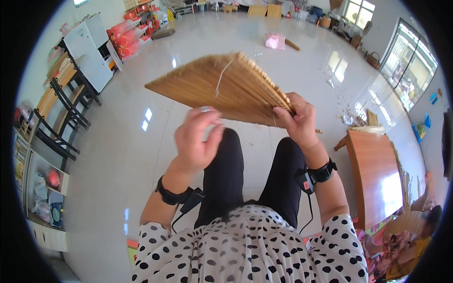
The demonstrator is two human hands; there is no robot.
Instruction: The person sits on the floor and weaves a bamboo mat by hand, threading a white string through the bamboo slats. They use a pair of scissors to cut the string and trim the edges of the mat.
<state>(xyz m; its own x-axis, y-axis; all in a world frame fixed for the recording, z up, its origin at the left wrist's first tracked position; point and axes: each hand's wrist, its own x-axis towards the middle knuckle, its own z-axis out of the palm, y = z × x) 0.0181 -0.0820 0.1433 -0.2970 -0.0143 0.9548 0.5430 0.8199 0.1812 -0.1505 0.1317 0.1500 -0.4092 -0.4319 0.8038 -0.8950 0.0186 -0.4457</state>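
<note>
A stiff panel of thin brown reed stalks [203,82], bound side by side, is held up at a slant above my knees. My right hand [299,120] grips its right edge, thumb on the near face and fingers round the bundled stalk ends. A pale loose thread [222,79] hangs across the panel's face. Below the panel's lower edge is my left hand [196,137], fingers curled and thumb tip close to the index finger in a pinch. Whatever lies between those fingertips is too small to make out.
To my right stands a low wooden table [373,174], with cut stalks [370,125] at its far end. A person [406,240] sits at lower right. Chairs [63,113] and shelves [45,188] line the left. A pink sheet [274,41] lies on the tiled floor ahead.
</note>
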